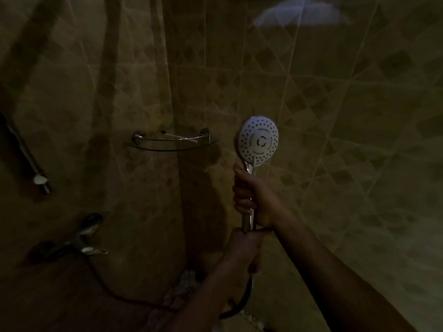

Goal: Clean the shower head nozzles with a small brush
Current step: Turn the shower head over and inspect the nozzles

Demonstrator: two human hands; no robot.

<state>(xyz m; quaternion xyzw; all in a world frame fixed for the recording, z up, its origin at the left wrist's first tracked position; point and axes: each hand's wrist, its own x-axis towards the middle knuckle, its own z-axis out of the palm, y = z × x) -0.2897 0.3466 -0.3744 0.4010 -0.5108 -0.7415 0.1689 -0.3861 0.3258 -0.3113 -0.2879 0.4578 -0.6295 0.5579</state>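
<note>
A handheld shower head (258, 141) with a round white face full of small nozzles stands upright in the dim shower, face toward me. My right hand (251, 195) grips its chrome handle just below the face. My left hand (244, 250) grips the bottom end of the handle, where the dark hose (242, 300) joins and loops down to the left. A thin white stick-like item (184, 138), possibly a small brush, lies on the glass corner shelf (172, 141); it is too dark to tell what it is.
Brown tiled walls meet in a corner behind the shelf. A chrome mixer tap (81, 243) sits low on the left wall. A slide bar with a holder (39, 179) runs along the far left. An overhead shower head (302, 15) shows faintly at the top.
</note>
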